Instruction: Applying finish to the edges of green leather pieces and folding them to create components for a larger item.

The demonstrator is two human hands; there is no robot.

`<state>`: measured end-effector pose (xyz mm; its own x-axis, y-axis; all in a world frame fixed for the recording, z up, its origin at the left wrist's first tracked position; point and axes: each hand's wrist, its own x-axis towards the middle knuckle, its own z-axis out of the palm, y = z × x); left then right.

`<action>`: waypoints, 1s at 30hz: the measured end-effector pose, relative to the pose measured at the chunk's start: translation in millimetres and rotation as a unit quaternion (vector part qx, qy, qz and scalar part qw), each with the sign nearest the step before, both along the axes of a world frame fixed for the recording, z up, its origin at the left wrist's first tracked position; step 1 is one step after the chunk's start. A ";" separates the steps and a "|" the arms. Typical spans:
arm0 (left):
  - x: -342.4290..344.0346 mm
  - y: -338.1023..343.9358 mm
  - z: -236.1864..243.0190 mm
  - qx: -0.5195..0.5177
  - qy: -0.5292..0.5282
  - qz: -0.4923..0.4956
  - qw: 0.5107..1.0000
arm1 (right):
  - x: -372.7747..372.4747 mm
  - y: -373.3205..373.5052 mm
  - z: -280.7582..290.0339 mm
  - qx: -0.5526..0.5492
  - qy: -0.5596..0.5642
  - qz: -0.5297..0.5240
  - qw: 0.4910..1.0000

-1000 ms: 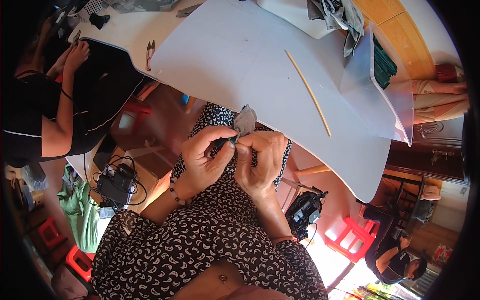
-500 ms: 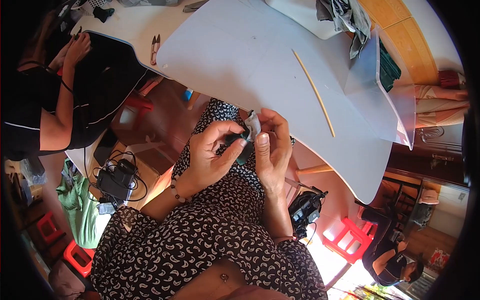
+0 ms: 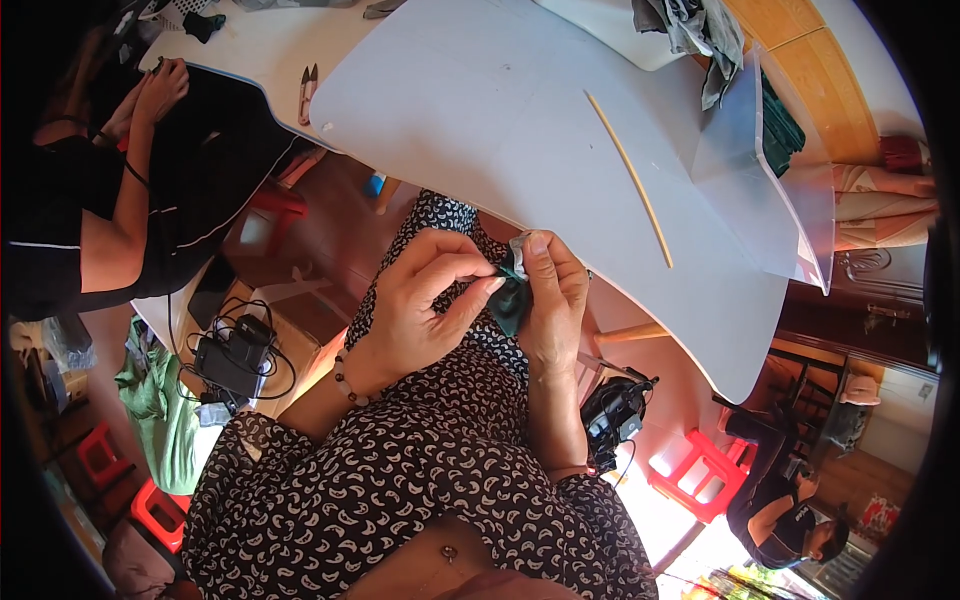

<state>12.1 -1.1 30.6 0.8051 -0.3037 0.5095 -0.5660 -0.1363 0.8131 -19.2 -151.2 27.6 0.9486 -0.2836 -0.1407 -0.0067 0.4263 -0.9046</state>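
A small dark green cloth piece (image 3: 510,306) with a pale grey portion at its top is held between my hands, over my lap and just off the table's near edge. My left hand (image 3: 415,295) pinches its left edge between thumb and fingertips. On the other side, my right hand (image 3: 553,300) grips the cloth near the grey part, with the thumb up and the fingers curled behind. Green fabric hangs down between the two hands. Some of the cloth is hidden by my fingers.
A thin wooden stick (image 3: 630,180) lies on the pale grey table (image 3: 470,120). Thread snips (image 3: 308,95) rest to the left. A clear panel (image 3: 765,180) stands at right, near grey cloths (image 3: 700,45). A co-worker's hands (image 3: 155,95) are at far left.
My right hand has closed up around the cloth, its thumb now over the grey part. My left fingertips have moved slightly right, and the green fabric hangs lower.
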 end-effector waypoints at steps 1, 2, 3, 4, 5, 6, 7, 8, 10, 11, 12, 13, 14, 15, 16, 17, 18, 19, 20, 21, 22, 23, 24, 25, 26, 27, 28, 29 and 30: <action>-0.3 -0.3 1.0 -0.002 0.008 -0.002 1.000 | 0.3 0.6 -0.4 0.000 0.000 0.000 1.000; -0.5 -0.4 1.6 -0.005 0.016 -0.004 1.000 | 0.6 1.2 -1.2 0.016 0.007 0.002 1.000; -0.6 -0.2 0.6 -0.005 0.016 -0.004 1.000 | 0.7 1.7 -2.9 0.032 0.014 0.005 0.999; -0.5 0.1 -0.9 -0.013 0.016 -0.005 1.000 | 1.0 1.9 -5.3 0.032 0.015 0.005 0.999; -0.6 0.3 -2.4 -0.021 0.017 -0.005 1.000 | 1.4 2.0 -8.0 0.028 0.012 0.016 0.999; -0.7 0.6 -3.0 -0.021 0.017 -0.005 1.000 | 2.0 2.6 -9.1 0.024 0.008 0.026 0.999; -0.8 0.8 -3.5 -0.024 0.027 -0.011 0.999 | 2.7 4.4 -8.9 0.024 0.009 0.026 0.999; -0.8 0.9 -4.0 -0.027 0.037 -0.017 0.999 | 3.5 6.8 -8.5 -0.049 0.003 0.002 0.999; -1.2 4.0 -7.6 -0.019 0.024 -0.014 0.999 | 3.1 12.3 -6.6 -0.119 -0.003 -0.018 0.993; -1.4 5.5 -8.8 -0.011 0.011 -0.014 1.000 | -0.6 15.2 -1.9 -0.139 -0.036 -0.051 0.988; -1.3 6.5 -8.1 -0.011 0.012 -0.013 1.000 | -4.2 16.8 1.3 -0.160 -0.067 -0.085 0.981; -1.1 7.6 -6.5 0.006 0.002 -0.011 1.000 | -8.0 8.4 -11.3 -0.324 -0.111 -0.116 0.932; -0.9 8.6 -4.8 0.023 -0.008 -0.010 1.000 | -13.8 0.6 -9.3 -0.324 -0.111 -0.115 0.932; -0.9 9.4 -2.9 0.023 -0.007 -0.008 1.000 | -19.5 -5.3 -1.2 -0.463 -0.147 -0.122 0.865; -1.1 9.7 -2.0 0.024 -0.013 -0.009 1.000 | -24.7 -7.1 6.6 -0.591 -0.178 -0.127 0.776; -1.6 10.0 -1.9 0.025 -0.020 -0.010 0.999 | -27.7 -4.4 15.6 -0.575 -0.134 -0.119 0.798; -2.1 9.1 -2.1 0.024 -0.020 -0.012 0.999 | -27.3 -6.6 15.3 -0.576 -0.133 -0.120 0.798; -2.9 8.2 -2.4 0.023 -0.025 -0.022 0.999 | -25.3 -10.3 14.5 -0.592 -0.125 -0.092 0.791; -3.5 7.4 -2.9 0.022 -0.031 -0.032 0.999 | -23.4 -12.8 13.3 -0.608 -0.116 -0.064 0.783; -3.3 7.7 -4.1 0.023 -0.031 -0.032 0.999 | -21.2 -11.3 11.6 -0.575 -0.114 -0.059 0.808; -2.8 7.8 -6.2 0.024 -0.037 -0.044 0.998 | -21.2 -11.9 13.8 -0.575 -0.114 -0.058 0.808; -2.6 8.1 -7.2 0.026 -0.043 -0.056 0.997 | -21.3 -13.5 17.7 -0.585 -0.110 -0.040 0.802; -3.3 8.3 -7.0 0.026 -0.043 -0.057 0.997 | -22.4 -14.6 19.5 -0.595 -0.105 -0.024 0.796; -4.1 8.7 -6.5 0.027 -0.041 -0.065 0.997 | -22.5 -13.5 16.8 -0.595 -0.104 -0.025 0.797; -4.7 8.7 -6.3 0.029 -0.038 -0.073 0.996 | -22.0 -11.0 11.7 -0.549 -0.107 -0.025 0.829; -5.0 8.3 -7.5 0.029 -0.038 -0.073 0.996 | -21.3 -9.2 8.5 -0.501 -0.112 -0.024 0.858; -5.1 7.5 -10.4 -0.004 -0.038 -0.074 0.997 | -21.5 -8.6 7.6 -0.500 -0.112 -0.024 0.858; -5.1 6.6 -13.6 -0.037 -0.037 -0.075 0.996 | -21.6 -8.3 7.0 -0.415 -0.092 -0.019 0.905; -4.2 5.1 -17.8 -0.036 -0.037 -0.075 0.996 | -21.4 -7.2 6.6 -0.325 -0.071 -0.015 0.943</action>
